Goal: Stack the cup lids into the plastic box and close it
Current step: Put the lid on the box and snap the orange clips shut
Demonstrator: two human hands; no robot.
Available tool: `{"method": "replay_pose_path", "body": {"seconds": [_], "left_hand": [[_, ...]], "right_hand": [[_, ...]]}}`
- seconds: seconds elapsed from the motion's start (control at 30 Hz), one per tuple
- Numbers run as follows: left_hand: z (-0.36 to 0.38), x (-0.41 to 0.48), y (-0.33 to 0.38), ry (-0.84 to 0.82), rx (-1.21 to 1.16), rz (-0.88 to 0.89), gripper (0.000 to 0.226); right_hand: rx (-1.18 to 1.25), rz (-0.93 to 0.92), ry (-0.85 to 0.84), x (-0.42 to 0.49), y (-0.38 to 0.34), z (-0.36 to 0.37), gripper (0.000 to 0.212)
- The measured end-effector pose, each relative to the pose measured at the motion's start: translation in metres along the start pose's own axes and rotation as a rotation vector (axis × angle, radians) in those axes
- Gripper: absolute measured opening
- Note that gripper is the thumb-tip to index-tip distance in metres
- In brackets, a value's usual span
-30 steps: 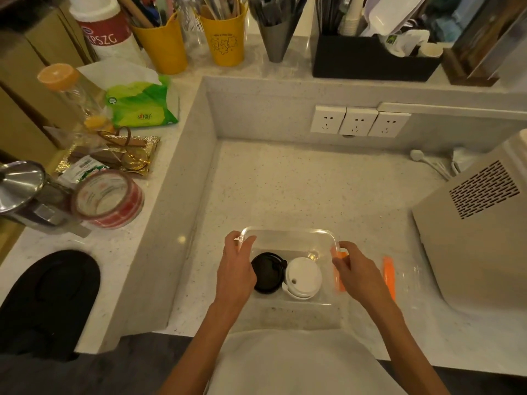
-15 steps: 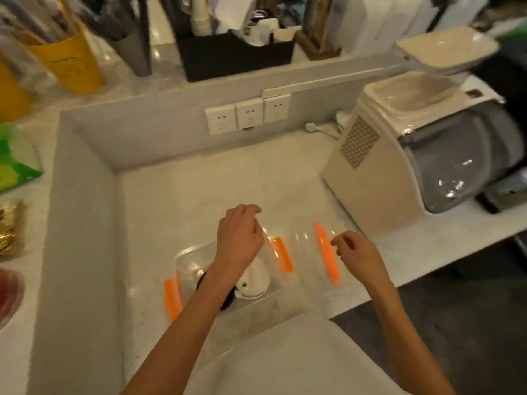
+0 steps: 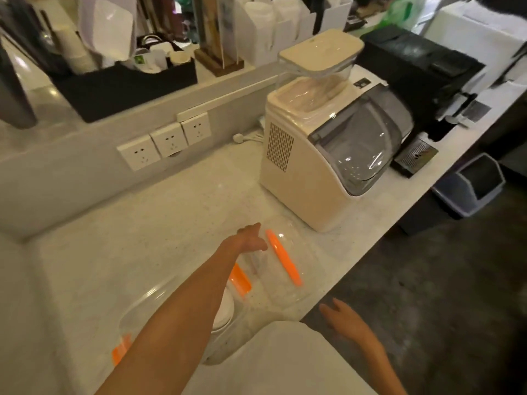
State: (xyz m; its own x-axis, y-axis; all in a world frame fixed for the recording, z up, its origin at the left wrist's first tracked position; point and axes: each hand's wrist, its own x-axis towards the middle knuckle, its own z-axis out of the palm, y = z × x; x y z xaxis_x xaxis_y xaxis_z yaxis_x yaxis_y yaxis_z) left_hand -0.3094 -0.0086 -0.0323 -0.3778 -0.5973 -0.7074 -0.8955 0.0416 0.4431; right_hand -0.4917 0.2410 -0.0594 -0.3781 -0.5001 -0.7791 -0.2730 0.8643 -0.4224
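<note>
The clear plastic box (image 3: 134,312) with orange clips stands at the counter's near edge, partly hidden under my left forearm. A white cup lid (image 3: 225,309) shows inside it; the black lid is hidden. The box's clear cover (image 3: 288,292) with an orange clip lies flat on the counter to the right of the box. My left hand (image 3: 251,238) reaches across the box, with its fingers down at the cover's far left edge; no grip shows. My right hand (image 3: 342,317) hangs open off the counter's front edge, holding nothing.
A cream ice maker (image 3: 322,155) stands just behind and right of the cover. Wall sockets (image 3: 165,141) sit on the back ledge, with a black organiser (image 3: 122,86) above. A black machine (image 3: 422,72) and a grey bin (image 3: 473,183) are at the right.
The view swung right. My left hand left the box and reached over to the cover. My right hand pulled back from the cover, off the counter edge.
</note>
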Motion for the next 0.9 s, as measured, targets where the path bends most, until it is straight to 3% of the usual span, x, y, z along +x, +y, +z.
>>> {"method": "replay_pose_path", "body": {"seconds": [0.03,0.13,0.2,0.23,0.4,0.53,0.63,0.83,0.9], "left_hand": [[0.001,0.002,-0.002,0.009,-0.044,-0.001,0.084],[0.006,0.000,0.001,-0.006,-0.259,0.005,0.071],[0.013,-0.001,0.005,0.022,-0.277,0.041,0.042],[0.016,-0.003,0.009,0.059,-0.289,0.077,0.031],[0.003,-0.043,0.027,0.128,-0.562,0.219,0.024],[-0.020,-0.087,0.007,0.159,-0.704,0.163,0.064],[-0.035,-0.125,-0.026,0.209,-0.788,0.107,0.068],[-0.045,-0.197,-0.109,0.543,-1.011,-0.037,0.031],[-0.041,-0.218,-0.137,0.705,-1.015,-0.124,0.032]], "right_hand": [[0.123,0.017,-0.020,0.001,-0.001,0.006,0.069],[0.556,0.042,-0.081,0.005,-0.004,0.015,0.040],[0.662,0.069,-0.029,0.005,-0.009,0.009,0.041],[0.644,0.065,-0.001,0.004,-0.012,0.002,0.042],[0.651,0.002,-0.004,0.000,-0.027,-0.035,0.035],[0.703,-0.030,-0.095,-0.001,-0.048,-0.039,0.029],[0.620,-0.119,-0.189,-0.008,-0.079,-0.028,0.020],[0.365,-0.421,-0.286,-0.023,-0.177,0.015,0.023],[0.311,-0.504,-0.279,-0.028,-0.208,0.037,0.019]]}}
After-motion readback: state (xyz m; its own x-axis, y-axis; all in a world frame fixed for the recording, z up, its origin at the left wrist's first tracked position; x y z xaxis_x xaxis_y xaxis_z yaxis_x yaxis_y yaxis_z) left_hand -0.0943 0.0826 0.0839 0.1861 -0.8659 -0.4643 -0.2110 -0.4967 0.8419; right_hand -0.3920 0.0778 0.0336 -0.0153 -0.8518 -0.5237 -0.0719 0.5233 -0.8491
